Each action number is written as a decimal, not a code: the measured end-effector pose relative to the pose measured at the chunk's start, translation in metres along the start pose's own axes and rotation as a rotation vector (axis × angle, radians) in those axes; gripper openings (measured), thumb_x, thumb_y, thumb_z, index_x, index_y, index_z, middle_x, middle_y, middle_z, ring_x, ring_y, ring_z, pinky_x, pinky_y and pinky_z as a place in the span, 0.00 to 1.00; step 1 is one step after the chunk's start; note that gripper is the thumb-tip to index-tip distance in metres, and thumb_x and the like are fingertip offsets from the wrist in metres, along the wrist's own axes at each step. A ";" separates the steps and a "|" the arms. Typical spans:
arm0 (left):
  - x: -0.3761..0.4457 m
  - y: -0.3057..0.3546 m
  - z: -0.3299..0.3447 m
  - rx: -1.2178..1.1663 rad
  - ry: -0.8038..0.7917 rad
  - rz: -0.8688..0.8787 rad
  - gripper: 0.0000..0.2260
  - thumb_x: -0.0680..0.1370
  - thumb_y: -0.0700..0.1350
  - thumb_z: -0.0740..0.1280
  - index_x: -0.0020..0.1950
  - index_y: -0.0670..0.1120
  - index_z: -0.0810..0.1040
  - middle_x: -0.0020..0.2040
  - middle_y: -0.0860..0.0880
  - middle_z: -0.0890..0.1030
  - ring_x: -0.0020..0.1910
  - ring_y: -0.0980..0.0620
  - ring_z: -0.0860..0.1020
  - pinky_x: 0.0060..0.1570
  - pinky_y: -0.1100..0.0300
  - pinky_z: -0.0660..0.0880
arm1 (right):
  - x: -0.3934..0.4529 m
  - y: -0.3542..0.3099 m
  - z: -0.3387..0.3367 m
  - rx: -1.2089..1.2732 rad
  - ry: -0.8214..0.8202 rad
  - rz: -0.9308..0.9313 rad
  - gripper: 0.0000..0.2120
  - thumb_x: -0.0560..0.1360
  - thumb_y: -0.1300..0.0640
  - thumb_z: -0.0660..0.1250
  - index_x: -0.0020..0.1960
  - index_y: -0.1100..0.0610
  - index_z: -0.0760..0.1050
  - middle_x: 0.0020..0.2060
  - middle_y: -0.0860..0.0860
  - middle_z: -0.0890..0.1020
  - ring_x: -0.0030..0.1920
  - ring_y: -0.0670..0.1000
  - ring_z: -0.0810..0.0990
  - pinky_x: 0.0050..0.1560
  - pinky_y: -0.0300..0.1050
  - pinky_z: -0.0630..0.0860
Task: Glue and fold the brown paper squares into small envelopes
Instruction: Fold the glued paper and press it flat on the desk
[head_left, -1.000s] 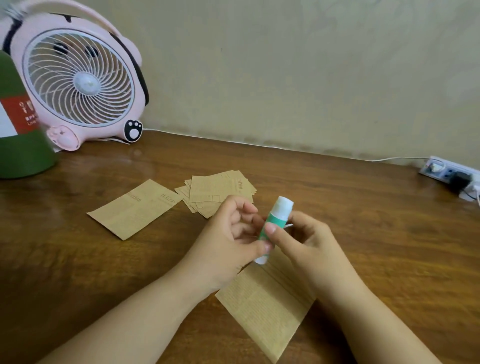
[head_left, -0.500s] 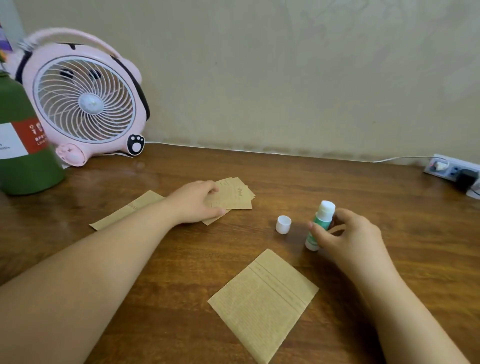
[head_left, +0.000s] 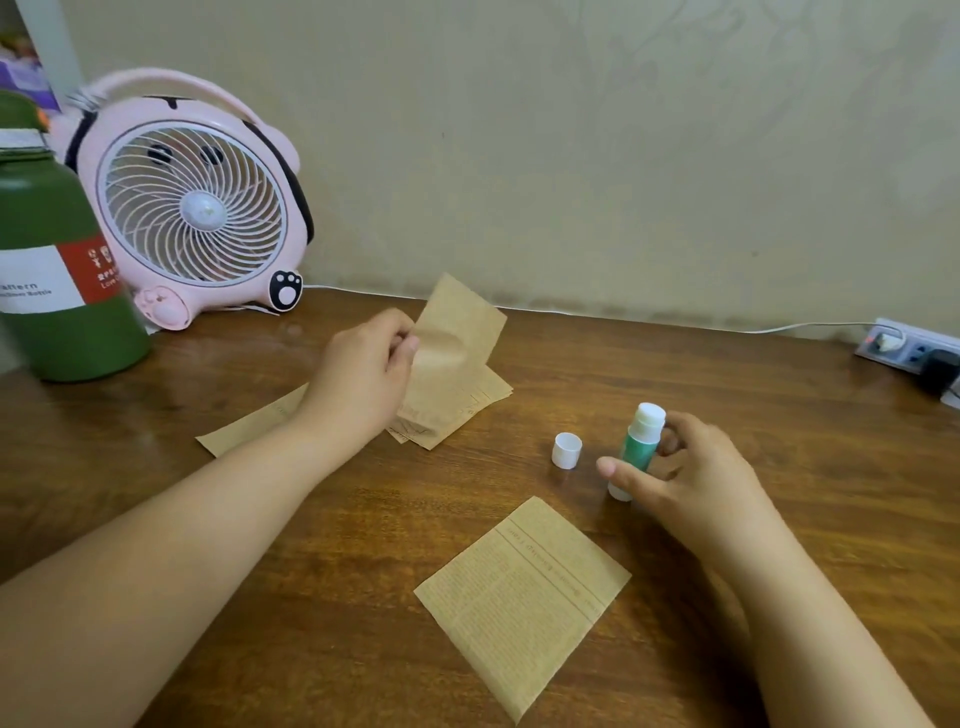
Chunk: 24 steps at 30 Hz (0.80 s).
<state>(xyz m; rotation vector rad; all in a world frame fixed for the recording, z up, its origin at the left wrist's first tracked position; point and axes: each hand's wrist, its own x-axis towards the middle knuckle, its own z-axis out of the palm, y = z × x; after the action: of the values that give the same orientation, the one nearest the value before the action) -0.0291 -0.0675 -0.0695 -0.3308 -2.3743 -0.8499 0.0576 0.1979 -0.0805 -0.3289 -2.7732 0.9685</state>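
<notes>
My left hand (head_left: 363, 382) pinches one brown paper square (head_left: 457, 327) and holds it lifted above a small pile of brown squares (head_left: 467, 402). A green and white glue stick (head_left: 640, 448) stands upright on the table with its cap off. My right hand (head_left: 685, 475) has its fingers loosely around the stick, thumb in front of it. The white cap (head_left: 566, 450) stands just left of the stick. A printed brown paper square (head_left: 522, 597) lies flat near me. Another brown piece (head_left: 244, 434) lies partly under my left forearm.
A pink desk fan (head_left: 192, 208) and a green bottle (head_left: 52, 280) stand at the back left of the wooden table (head_left: 779, 415). A white power strip (head_left: 906, 348) with plugs lies at the back right, by the wall.
My left hand has lifted one square off the pile it was resting on. The uncapped glue stick stays upright by my right hand, whose fingers have loosened. The camera has tilted up slightly.
</notes>
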 end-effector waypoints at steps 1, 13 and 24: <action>-0.009 0.007 -0.011 -0.070 0.010 -0.035 0.05 0.79 0.42 0.63 0.47 0.44 0.77 0.36 0.54 0.77 0.36 0.51 0.76 0.36 0.56 0.69 | -0.003 0.000 -0.005 0.041 0.026 0.032 0.45 0.57 0.35 0.72 0.70 0.50 0.63 0.61 0.50 0.67 0.54 0.48 0.72 0.49 0.42 0.70; -0.125 0.082 -0.059 -0.517 -0.443 -0.269 0.04 0.77 0.49 0.65 0.45 0.57 0.79 0.42 0.60 0.82 0.44 0.64 0.80 0.42 0.66 0.77 | -0.088 -0.028 -0.005 0.485 -0.454 -0.156 0.12 0.65 0.42 0.70 0.35 0.50 0.79 0.30 0.48 0.81 0.32 0.47 0.78 0.38 0.42 0.72; -0.209 0.064 -0.041 -0.062 -0.261 0.102 0.09 0.76 0.50 0.61 0.43 0.50 0.79 0.44 0.59 0.73 0.44 0.60 0.72 0.43 0.64 0.70 | -0.072 -0.017 0.006 0.533 -0.309 0.064 0.11 0.74 0.52 0.67 0.46 0.60 0.78 0.27 0.54 0.77 0.25 0.46 0.72 0.31 0.35 0.74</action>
<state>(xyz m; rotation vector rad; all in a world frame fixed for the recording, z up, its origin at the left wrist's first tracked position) 0.1816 -0.0521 -0.1393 -0.6165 -2.5467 -0.8786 0.1228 0.1626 -0.0815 -0.1953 -2.6187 1.8488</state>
